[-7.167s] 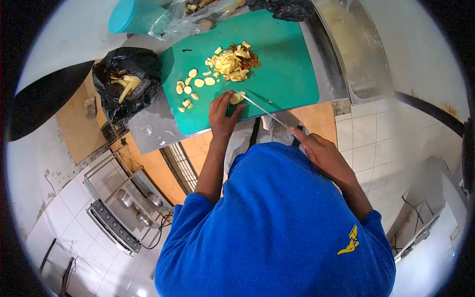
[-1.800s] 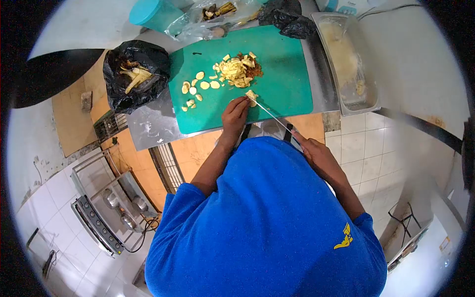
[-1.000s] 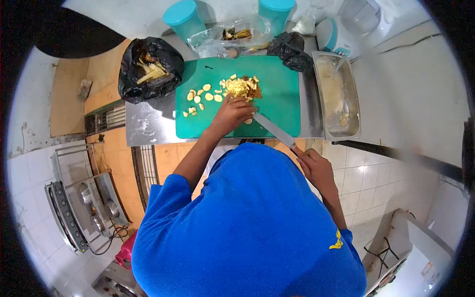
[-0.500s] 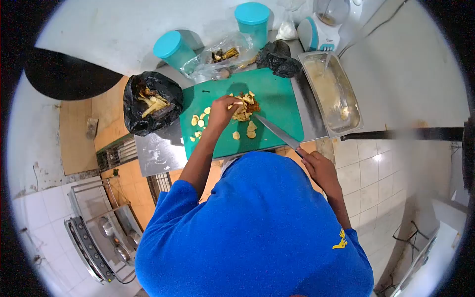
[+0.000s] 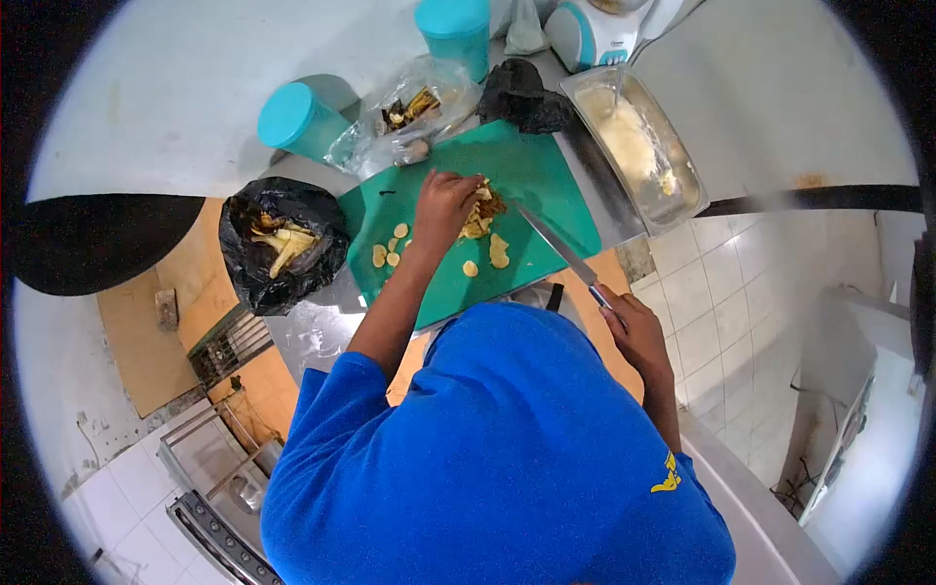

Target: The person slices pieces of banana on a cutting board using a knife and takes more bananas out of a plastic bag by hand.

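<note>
My right hand (image 5: pixel 632 330) is closed around the handle of a kitchen knife (image 5: pixel 558 244), whose blade points up and left across the green cutting board (image 5: pixel 551 200). The tip rests near a pile of chopped banana pieces (image 5: pixel 478 222), some of them browned. Over that pile is my left hand (image 5: pixel 448 210), fingers bent and drawn together at the pile's far side; what they pinch is hidden. Round pale banana slices (image 5: pixel 380 255) lie left of my left wrist, and a few more slices (image 5: pixel 499 252) lie between the pile and the board's near edge.
Left of the board, a black plastic bag (image 5: pixel 234 244) holds banana peels (image 5: pixel 291 244). Behind stand two turquoise-lidded tubs (image 5: pixel 292 115) (image 5: pixel 453 34), a clear bag (image 5: pixel 366 141) with dark peels and a crumpled black bag (image 5: pixel 526 97). A metal pan (image 5: pixel 687 185) of pale mash sits right, near a blender base (image 5: pixel 595 39).
The camera view has shifted and turned, so the board and containers sit differently in frame. My left hand has moved to the pile's far side. The knife stays in my right hand.
</note>
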`<act>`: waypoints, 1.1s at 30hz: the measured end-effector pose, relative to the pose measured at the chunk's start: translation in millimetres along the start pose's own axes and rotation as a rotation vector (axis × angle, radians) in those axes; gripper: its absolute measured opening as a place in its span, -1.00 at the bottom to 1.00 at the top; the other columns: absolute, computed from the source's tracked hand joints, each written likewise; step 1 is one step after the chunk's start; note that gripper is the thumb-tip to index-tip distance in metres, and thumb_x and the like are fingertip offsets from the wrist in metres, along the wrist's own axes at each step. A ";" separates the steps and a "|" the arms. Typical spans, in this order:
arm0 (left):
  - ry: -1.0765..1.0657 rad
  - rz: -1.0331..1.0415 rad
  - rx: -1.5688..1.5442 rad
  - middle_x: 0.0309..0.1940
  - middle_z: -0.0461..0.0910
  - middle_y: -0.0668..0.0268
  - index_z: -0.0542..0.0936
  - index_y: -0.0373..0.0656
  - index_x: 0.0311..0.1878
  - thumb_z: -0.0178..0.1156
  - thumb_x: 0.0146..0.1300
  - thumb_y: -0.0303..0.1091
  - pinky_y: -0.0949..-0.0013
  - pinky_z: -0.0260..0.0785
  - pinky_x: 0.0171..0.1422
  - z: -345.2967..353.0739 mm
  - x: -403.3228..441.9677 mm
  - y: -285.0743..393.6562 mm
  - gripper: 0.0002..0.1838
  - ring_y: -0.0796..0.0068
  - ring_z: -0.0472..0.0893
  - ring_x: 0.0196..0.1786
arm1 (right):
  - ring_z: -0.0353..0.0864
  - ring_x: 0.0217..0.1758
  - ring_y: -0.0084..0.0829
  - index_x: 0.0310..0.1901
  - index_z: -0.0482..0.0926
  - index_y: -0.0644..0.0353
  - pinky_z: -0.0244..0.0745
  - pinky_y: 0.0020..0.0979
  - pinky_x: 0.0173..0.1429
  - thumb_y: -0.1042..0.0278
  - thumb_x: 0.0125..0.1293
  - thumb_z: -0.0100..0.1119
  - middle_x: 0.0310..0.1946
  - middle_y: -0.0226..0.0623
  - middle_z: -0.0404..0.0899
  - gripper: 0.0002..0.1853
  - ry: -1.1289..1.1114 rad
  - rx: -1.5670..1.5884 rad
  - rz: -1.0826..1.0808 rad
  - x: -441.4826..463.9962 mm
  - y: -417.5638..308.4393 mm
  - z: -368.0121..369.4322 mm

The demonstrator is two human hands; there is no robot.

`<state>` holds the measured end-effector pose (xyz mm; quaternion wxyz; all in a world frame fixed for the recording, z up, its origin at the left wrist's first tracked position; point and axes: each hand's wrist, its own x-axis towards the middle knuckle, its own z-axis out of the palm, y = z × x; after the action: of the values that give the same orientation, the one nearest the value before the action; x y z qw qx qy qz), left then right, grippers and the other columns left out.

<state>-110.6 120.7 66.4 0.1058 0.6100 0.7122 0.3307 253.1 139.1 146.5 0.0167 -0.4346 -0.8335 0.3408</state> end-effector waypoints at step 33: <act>0.172 -0.627 0.167 -0.06 0.60 0.23 0.62 -0.10 0.03 0.51 -0.05 -0.26 0.12 0.50 0.06 70.3 -99.6 96.8 -0.49 0.06 0.56 0.04 | 0.64 -0.05 -0.08 0.36 0.44 -0.23 0.55 -0.15 0.05 0.24 0.42 0.12 -0.08 -0.13 0.62 -0.52 -0.326 -0.053 -0.474 94.8 102.7 -65.6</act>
<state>28.9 54.7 46.0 0.0914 0.3376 0.8963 0.2727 288.6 285.2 111.5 -0.0495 -0.1673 -0.9122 0.3709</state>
